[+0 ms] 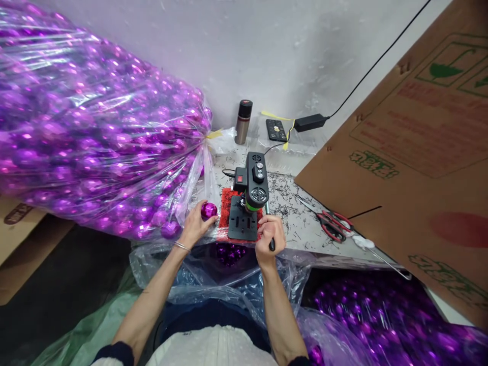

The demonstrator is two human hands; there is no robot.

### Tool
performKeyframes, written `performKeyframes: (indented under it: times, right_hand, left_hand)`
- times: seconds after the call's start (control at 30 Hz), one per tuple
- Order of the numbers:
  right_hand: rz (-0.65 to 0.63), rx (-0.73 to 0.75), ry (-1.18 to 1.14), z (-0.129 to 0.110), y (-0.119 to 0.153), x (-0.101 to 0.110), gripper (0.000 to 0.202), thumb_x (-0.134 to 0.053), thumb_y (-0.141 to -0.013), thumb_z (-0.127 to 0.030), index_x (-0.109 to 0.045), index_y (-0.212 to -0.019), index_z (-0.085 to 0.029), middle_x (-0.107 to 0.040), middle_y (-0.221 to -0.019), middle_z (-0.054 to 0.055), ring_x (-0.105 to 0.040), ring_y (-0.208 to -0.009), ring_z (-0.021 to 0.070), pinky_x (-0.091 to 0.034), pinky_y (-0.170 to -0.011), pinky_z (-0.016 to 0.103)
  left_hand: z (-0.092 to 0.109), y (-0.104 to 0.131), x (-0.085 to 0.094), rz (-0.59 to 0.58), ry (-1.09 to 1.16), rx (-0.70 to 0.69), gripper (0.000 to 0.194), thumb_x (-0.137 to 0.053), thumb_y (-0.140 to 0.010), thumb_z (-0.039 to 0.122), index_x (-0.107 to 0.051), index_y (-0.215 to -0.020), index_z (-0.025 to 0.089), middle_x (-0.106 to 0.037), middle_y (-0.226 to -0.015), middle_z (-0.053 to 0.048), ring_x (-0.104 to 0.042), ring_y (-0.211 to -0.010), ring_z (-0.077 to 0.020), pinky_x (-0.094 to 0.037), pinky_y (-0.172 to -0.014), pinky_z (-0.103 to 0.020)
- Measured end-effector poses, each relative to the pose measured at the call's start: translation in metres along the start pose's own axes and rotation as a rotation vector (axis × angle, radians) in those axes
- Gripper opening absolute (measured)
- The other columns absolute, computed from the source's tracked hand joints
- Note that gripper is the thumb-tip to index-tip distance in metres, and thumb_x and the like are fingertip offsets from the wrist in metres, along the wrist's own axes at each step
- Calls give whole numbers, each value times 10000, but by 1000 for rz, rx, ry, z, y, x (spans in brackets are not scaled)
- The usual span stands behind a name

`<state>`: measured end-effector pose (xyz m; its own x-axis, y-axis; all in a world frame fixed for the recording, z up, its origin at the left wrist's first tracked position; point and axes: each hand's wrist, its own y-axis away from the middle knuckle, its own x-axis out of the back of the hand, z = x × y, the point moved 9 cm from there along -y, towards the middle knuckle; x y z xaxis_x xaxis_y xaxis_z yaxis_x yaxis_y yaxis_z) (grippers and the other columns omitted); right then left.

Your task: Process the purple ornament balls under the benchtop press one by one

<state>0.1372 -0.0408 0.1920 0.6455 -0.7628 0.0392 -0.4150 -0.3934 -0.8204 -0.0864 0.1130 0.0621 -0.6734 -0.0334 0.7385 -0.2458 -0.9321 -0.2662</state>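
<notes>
Between the thumb and fingers of my left hand [195,224] is a shiny purple bauble [209,211], held just left of a small black bench press [257,178]. My right hand [271,235] is wrapped round the press's lever handle [272,245], whose dark end pokes out below the fist. The machine has a flat slotted base plate [243,226] resting on a red mat [224,216]. Nothing that I can make out lies on the plate. Under the table edge, more purple baubles [230,253] show in a clear plastic bag near my lap.
A huge clear bag of purple baubles [114,137] fills the left. Red-handled scissors [331,223] and a metal hook [389,262] lie at right, beside a large cardboard box [412,168]. Behind stand a flask [243,122] and a power adapter [310,122]. Black scraps litter the table.
</notes>
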Motion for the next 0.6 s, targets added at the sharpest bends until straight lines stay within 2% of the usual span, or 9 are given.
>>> performKeyframes:
  times: [0.1,0.2,0.3,0.4,0.5,0.6]
  right_hand:
    - [1,7,16,-3,-2,0,365,-423,-1048,-177,-507,-697,-235,-556,-664,-27,-617,-681,141,-443,-644,304]
    - [-12,8,24,-3,-2,0,368,-421,-1044,-179,-510,-691,-236,-555,-660,-25,-617,-675,146,-449,-641,309]
    - [-15,-11,20,-1,0,0,359,-425,-1042,-170,-516,-700,-234,-568,-678,-22,-618,-687,143,-451,-646,306]
    - [-17,-27,20,2,3,0,353,-424,-1042,-163,-521,-709,-230,-587,-704,-16,-618,-697,138,-451,-654,303]
    - [-25,-23,20,2,4,0,356,-423,-1041,-162,-523,-706,-230,-585,-705,-16,-615,-700,139,-446,-657,304]
    - [-26,-24,21,2,4,0,354,-423,-1038,-158,-521,-706,-230,-590,-716,-12,-613,-703,142,-443,-658,306]
  left_hand:
    - [13,3,-9,-81,-197,-58,648,-768,-926,472,-576,-1478,191,-695,-1252,-172,-701,-1119,-332,-578,-966,-448]
    - [26,9,-10,-89,-327,-93,557,-640,-1013,473,-586,-1514,238,-611,-1433,-215,-671,-1173,-344,-553,-982,-468]
    - [39,16,-14,-89,-355,-131,454,-498,-1075,390,-620,-1500,287,-561,-1540,-200,-606,-1284,-373,-510,-1039,-532]
    - [47,21,-19,-91,-286,-177,451,-470,-1076,344,-627,-1487,249,-624,-1482,-205,-603,-1280,-370,-509,-1053,-535]
    - [39,19,-17,-63,-167,-119,525,-568,-1039,442,-605,-1474,151,-702,-1351,-231,-660,-1205,-360,-538,-1041,-500]
    - [25,14,-15,-73,-36,17,641,-647,-975,576,-609,-1441,138,-736,-1288,-214,-703,-1178,-361,-571,-1003,-473]
